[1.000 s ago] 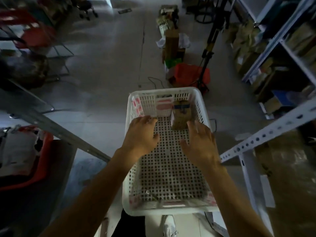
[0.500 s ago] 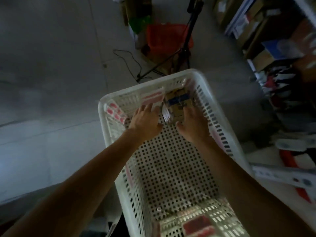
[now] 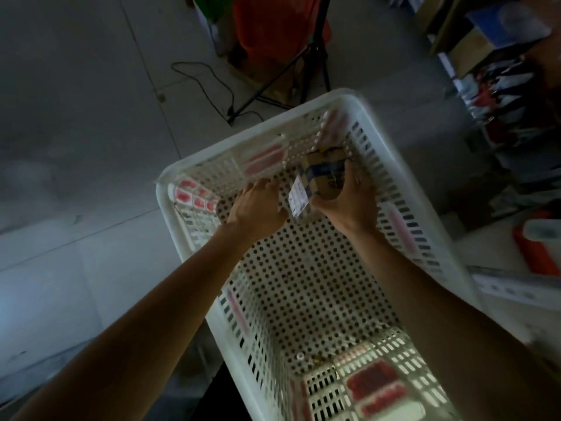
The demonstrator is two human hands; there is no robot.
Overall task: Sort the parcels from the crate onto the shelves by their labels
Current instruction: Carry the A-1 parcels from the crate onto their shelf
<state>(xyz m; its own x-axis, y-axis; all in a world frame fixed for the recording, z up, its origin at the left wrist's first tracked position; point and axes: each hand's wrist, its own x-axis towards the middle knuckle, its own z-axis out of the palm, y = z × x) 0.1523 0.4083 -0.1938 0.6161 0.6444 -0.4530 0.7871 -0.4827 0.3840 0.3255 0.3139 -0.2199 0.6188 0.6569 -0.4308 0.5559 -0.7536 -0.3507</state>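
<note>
A small brown cardboard parcel (image 3: 323, 176) with blue tape and a white label stands in the far end of the white perforated crate (image 3: 188, 238). My right hand (image 3: 349, 200) grips it, thumb at its near bottom corner and fingers over its right side. Just left of the parcel, my left hand (image 3: 258, 206) hovers inside the crate with fingers relaxed, holding nothing. The parcel is the only one I see in the crate.
Shelving (image 3: 498, 65) with boxes and packets runs along the right. A metal shelf rail (image 3: 516, 287) lies right of the crate. Beyond the crate stand a black tripod (image 3: 291, 71), a floor cable (image 3: 212, 83) and an orange bag (image 3: 267, 28).
Both hands reached forward into the crate's far end. My right hand has closed around the parcel. The view has tilted down and swung left.
</note>
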